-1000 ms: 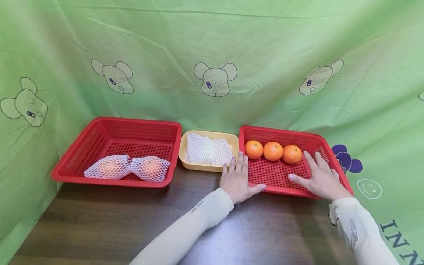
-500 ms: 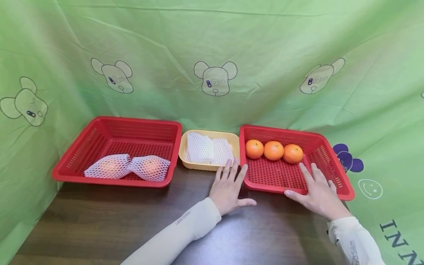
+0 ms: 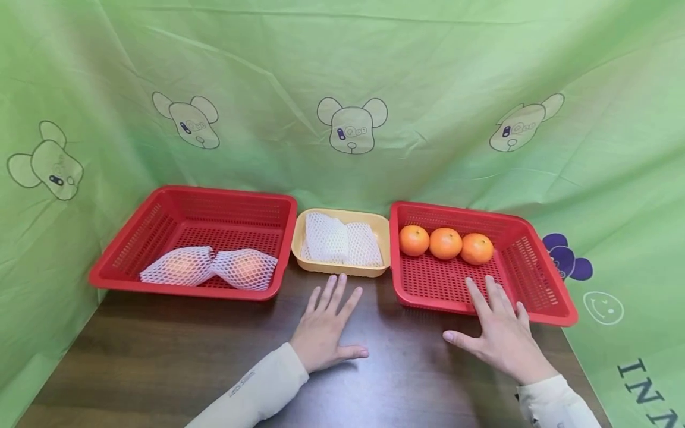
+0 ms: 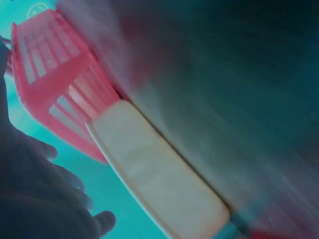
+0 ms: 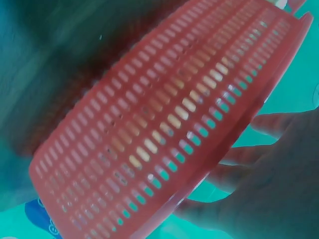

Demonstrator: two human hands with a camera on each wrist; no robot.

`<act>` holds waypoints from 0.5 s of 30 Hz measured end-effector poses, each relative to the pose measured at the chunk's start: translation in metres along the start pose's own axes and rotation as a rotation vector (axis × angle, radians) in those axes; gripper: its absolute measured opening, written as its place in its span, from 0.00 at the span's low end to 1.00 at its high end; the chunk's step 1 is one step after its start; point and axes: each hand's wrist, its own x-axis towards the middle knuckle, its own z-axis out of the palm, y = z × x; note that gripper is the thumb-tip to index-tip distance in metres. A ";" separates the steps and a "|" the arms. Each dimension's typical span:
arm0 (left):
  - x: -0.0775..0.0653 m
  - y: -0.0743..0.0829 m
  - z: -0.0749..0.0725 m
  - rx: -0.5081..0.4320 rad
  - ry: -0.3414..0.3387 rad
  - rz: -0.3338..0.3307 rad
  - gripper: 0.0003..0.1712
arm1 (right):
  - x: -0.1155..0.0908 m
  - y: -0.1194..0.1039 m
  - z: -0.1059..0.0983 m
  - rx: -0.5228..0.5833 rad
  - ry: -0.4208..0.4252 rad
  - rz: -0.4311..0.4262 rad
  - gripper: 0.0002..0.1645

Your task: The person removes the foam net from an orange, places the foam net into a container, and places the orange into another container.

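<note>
My left hand [image 3: 322, 330], fingers spread, is over the table in front of the cream tray [image 3: 342, 271] and holds nothing. White foam fruit nets [image 3: 326, 238] lie in that tray. My right hand [image 3: 503, 339], also spread and holding nothing, has its fingertips overlapping the front rim of the right red basket [image 3: 428, 302] in the head view. Three oranges [image 3: 446, 244] sit in a row at that basket's back left. In the right wrist view the slotted wall of the same basket [image 5: 164, 119] fills the middle, with the fingers [image 5: 239, 154] alongside its rim.
At the left stands another red basket [image 3: 184, 289] holding two net-wrapped fruits [image 3: 247, 268]. The cream tray sits between the baskets on a dark wooden table [image 3: 176, 351]. A green printed curtain [image 3: 267, 119] hangs behind and at both sides.
My left hand has moved left and toward me, away from the right basket's corner. My right hand has drawn back toward me from inside that basket. The fruits have stayed in their baskets.
</note>
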 end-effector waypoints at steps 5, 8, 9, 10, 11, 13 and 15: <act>-0.022 -0.013 -0.015 -0.031 -0.028 -0.027 0.66 | -0.002 -0.006 0.005 0.000 0.017 -0.019 0.71; -0.033 -0.018 -0.024 -0.030 -0.024 -0.030 0.66 | -0.002 -0.011 0.007 -0.001 0.032 -0.034 0.71; -0.036 -0.019 -0.028 -0.028 -0.015 -0.030 0.66 | -0.002 -0.013 0.007 0.001 0.033 -0.040 0.71; -0.038 -0.021 -0.031 -0.024 -0.005 -0.030 0.66 | -0.001 -0.015 0.008 0.003 0.035 -0.045 0.71; -0.041 -0.023 -0.035 -0.019 0.006 -0.032 0.65 | -0.001 -0.017 0.009 0.003 0.038 -0.051 0.71; -0.044 -0.027 -0.041 -0.009 0.028 -0.040 0.65 | 0.000 -0.021 0.011 0.006 0.036 -0.061 0.70; -0.047 -0.033 -0.047 0.002 0.043 -0.054 0.64 | 0.001 -0.025 0.012 0.010 0.034 -0.067 0.70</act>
